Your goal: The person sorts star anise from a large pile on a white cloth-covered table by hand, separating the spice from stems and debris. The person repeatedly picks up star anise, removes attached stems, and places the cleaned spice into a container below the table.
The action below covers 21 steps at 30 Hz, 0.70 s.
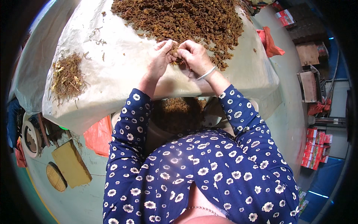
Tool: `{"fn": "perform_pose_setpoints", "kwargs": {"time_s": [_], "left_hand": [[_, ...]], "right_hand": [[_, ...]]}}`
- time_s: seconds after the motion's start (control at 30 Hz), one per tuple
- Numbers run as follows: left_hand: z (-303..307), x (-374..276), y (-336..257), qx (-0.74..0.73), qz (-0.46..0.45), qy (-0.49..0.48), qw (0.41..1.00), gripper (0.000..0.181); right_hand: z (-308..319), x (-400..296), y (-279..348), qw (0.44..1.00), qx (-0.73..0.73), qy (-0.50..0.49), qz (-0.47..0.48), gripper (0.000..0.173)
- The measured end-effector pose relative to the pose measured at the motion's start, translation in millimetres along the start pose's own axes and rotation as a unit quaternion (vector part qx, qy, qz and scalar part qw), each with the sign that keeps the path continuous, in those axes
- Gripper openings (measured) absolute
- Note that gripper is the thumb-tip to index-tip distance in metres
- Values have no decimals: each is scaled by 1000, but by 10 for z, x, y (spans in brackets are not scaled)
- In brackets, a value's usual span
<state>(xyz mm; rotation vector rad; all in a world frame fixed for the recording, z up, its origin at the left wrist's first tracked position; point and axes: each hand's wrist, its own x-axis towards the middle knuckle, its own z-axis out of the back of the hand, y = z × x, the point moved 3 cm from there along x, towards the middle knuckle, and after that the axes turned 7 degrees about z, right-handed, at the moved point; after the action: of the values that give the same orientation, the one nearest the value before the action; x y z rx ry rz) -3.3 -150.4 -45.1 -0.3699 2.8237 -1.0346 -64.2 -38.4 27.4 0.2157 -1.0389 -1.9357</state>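
Note:
A large heap of brown dried star anise (184,19) lies on a table covered with a pale plastic sheet (120,64). At the heap's near edge my left hand (162,56) and my right hand (195,54) meet, their fingers closed on small pieces of star anise (174,53). A pale bangle (207,73) is on my right wrist. A small pile of thin stems (68,75) lies on the sheet at the left, with a few loose stems (98,39) between it and the heap. A container of star anise (181,112) sits below the table edge, partly in shadow.
On the floor at the left are a red plastic bag (98,135), a yellowish rectangular board or seat (71,163), a round woven basket (56,177) and a round pale rim (30,138). To the right are another red bag (271,44) and stacked red boxes (314,148).

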Motion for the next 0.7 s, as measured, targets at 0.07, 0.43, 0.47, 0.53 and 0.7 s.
{"fn": "perform_pose_setpoints", "kwargs": {"time_s": [0.07,0.43,0.47,0.53,0.7], "left_hand": [[77,60,111,-96,-8,22,995,26],[279,-40,-407,-100,-36,-213,971,13],[329,-65,-424,-97,-51,-208,972,11],[398,-122,-450,-81,-61,-219,971,10],[481,-53,-450,-32,-36,-201,978,11]], "right_hand": [[-61,-89,45,992,-59,23,107,9],[249,504,108,919,-282,237,137,16],[188,647,308,972,-28,190,136,18],[84,843,691,940,314,107,77,20],[-328,810,-188,929,-275,185,164,14]]}}
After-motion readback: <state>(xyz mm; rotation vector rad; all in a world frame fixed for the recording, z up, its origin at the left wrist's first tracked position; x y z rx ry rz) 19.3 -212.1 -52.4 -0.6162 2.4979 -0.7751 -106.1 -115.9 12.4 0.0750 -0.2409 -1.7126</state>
